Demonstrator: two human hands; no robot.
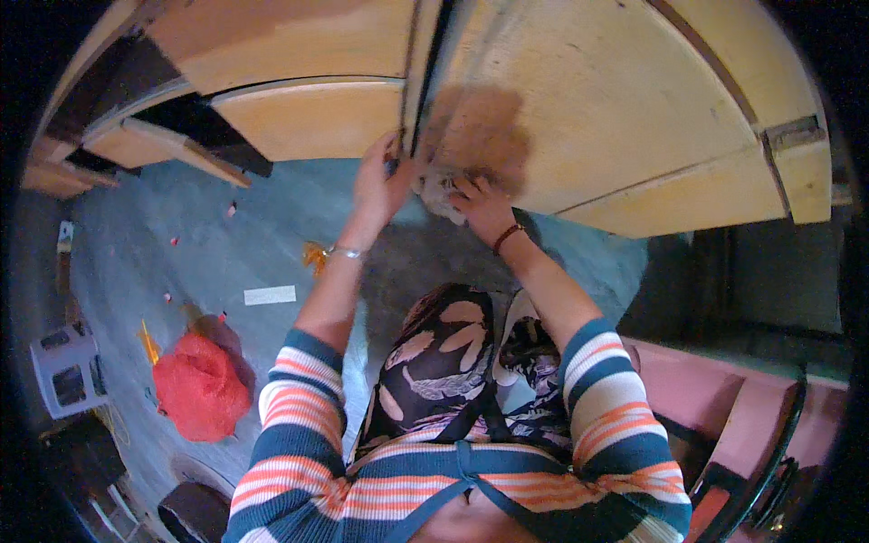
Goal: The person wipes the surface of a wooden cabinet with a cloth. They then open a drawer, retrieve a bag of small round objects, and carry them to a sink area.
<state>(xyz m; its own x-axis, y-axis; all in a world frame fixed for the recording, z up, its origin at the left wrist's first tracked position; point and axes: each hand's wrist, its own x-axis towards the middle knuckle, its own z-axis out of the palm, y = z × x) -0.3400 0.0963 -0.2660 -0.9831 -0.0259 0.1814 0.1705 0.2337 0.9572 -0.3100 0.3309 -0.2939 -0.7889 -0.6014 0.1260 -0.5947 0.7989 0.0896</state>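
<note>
My left hand (380, 183) is at the vertical edge of a wooden cabinet door (409, 81), its thumb and fingers around the lower part of that edge. A dark gap runs upward beside it. My right hand (485, 207) holds a crumpled greyish cloth (438, 197) close to the lower part of the right wooden panel (597, 102). A brown shadow falls on this panel above the hand. The cloth is blurred, and part of it is covered by my fingers.
On the floor (278, 224) to the left lie a red bag (200, 387), a white strip (270, 296), an orange wrapper (316, 256) and small scraps. A pale plastic stool (68, 370) stands far left. Pink furniture (699, 387) is at the right.
</note>
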